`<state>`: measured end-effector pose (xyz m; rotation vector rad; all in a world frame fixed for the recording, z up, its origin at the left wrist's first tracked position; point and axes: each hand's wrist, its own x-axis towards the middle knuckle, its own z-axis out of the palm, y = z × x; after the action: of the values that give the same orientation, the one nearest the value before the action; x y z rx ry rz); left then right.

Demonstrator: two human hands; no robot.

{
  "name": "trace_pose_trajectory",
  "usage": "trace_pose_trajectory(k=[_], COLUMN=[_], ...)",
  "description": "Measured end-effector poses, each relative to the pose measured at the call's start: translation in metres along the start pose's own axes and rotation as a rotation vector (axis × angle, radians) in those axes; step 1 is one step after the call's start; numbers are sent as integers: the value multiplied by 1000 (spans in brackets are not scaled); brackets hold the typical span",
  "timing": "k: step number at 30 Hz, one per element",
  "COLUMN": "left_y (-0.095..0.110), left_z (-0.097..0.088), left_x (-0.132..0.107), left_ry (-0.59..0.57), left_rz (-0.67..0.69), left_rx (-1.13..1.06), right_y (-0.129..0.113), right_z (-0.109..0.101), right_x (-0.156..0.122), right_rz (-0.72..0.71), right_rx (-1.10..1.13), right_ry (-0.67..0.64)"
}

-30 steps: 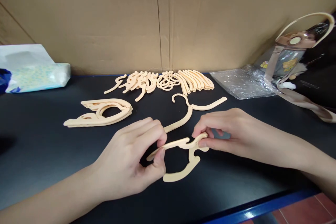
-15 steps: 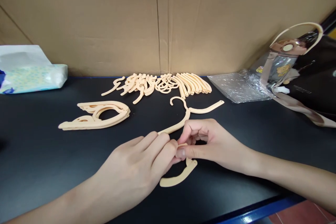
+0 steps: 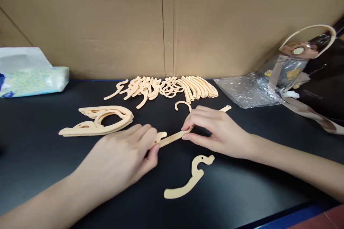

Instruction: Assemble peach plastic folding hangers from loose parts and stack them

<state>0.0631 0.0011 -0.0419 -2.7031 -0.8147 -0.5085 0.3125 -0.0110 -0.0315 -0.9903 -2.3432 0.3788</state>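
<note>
A cream plastic folding hanger (image 3: 172,139) lies between my hands, its hook (image 3: 183,104) pointing away from me and one arm end (image 3: 225,108) showing beyond my right hand. My right hand (image 3: 215,127) pinches the hanger's left arm near the middle. My left hand (image 3: 129,154) is closed on a small curved hanger piece (image 3: 161,136) at that arm's outer end; most of the piece is hidden by the fingers. Nearer me lies another curved hanger piece (image 3: 185,188), alone on the black table (image 3: 129,204). Whether the held piece is joined to the arm, I cannot tell.
Folded hangers (image 3: 118,128) are stacked at left. Along the back lie small curved pieces (image 3: 145,87), hooks (image 3: 170,86) and a row of arms (image 3: 200,87). A tissue pack (image 3: 34,78) is far left; a clear plastic bag (image 3: 242,89) and strapped bottle (image 3: 291,64) stand right.
Both hands have moved apart. My left hand carried a curved piece left to the arm's end; my right hand moved up onto the arm. The loose piece in front is now fully uncovered.
</note>
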Motion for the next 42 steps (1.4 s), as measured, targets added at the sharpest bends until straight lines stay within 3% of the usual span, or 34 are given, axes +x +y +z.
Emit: trace_pose_trajectory(k=[2,4,8,13,20,26,31,42], left_y=[-12,-21,-28,-22,-16,-21,-26,-23], left_z=[-1,-5,-18,-16,-7,2,11,12], left_x=[-4,-6,-7,-9,-11,-15,-16,-14], left_ry=[-61,-142,-309,-365,-266,-246,-154,-137], left_rz=[-87,-176,-282,-284,-149,-94,17,80], left_rx=[-95,-174,-261,-343,-405,-325,-294,-246], right_y=[12,21,30,27,23,26,28,28], right_z=[1,4,12,13,15,15,15,15], right_x=[3,3,0,-2,-1,-2,-3,-3], right_rz=[-175,-236,-181,-206,-336,-310,-310,-313], right_rx=[-221,-316,-259,-202,-319,-223,-198,-170], right_ry=[-6,-22,-73,-96,-63,-63,-57,-35])
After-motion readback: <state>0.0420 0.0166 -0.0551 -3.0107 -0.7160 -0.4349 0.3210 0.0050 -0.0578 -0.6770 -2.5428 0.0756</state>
